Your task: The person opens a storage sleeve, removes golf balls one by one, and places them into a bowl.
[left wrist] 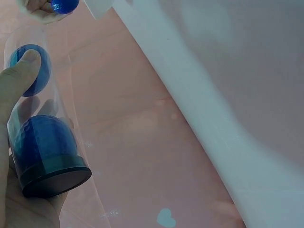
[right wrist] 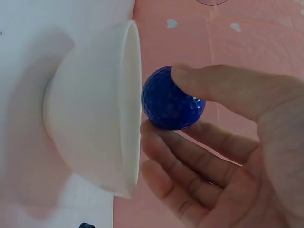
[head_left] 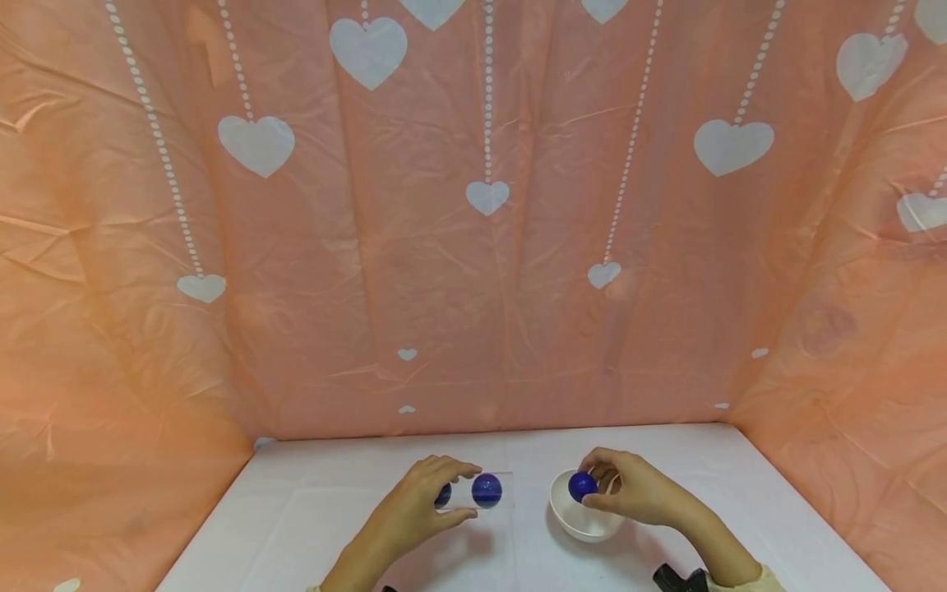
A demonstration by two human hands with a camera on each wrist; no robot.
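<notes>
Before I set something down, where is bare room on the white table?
The white table is bare left of the left hand, right of the right hand, and along the back by the orange sheet. It is crowded between the hands, with clear tube, held blue ball and white bowl.

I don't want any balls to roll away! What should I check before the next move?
Right hand grips a blue ball: ok.
White bowl is upright under that ball: ok.
Left hand holds the clear tube: ok.
Two balls are inside the tube: ok.
Black cap covers one tube end: ok.
Other tube end, nearer the bowl, is closed: cannot tell.
</notes>
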